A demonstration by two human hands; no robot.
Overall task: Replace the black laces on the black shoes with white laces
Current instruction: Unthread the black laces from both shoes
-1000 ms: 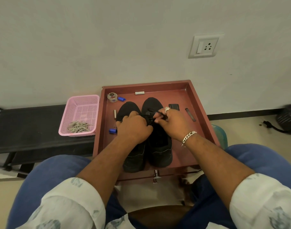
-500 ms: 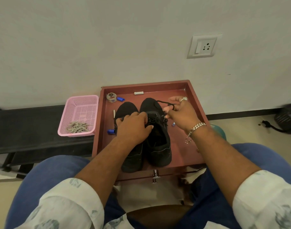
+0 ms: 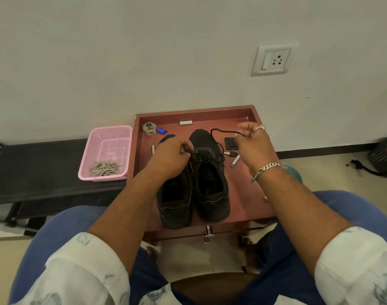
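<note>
Two black shoes (image 3: 193,183) stand side by side, toes to the wall, on a red-brown tray (image 3: 249,194) in front of a seated person, who is unthreading the black lace (image 3: 221,134) of the right-hand shoe. The right hand (image 3: 253,143) is raised above the tray's far right part, fingers curled and pinching one end of the lace; from the pinch the cord arcs leftward over the toe, then runs back down to the eyelets, so the free length lies to the left of and below that hand. The left hand (image 3: 169,157) sits nearer the work, right at the top of the lacing, its fingertips closed on the other strand where it crosses the tongue. The shoe's long axis runs away from the person, and the lacing crosses it, so a further pull by the right hand would likely go outward and to the right while the left steadies the shoe. White laces (image 3: 104,169) lie coiled in a pink basket (image 3: 100,137) well to the left of the tray, nearer the left hand and untouched. Small odds and ends lie scattered on the tray around the shoes.
</note>
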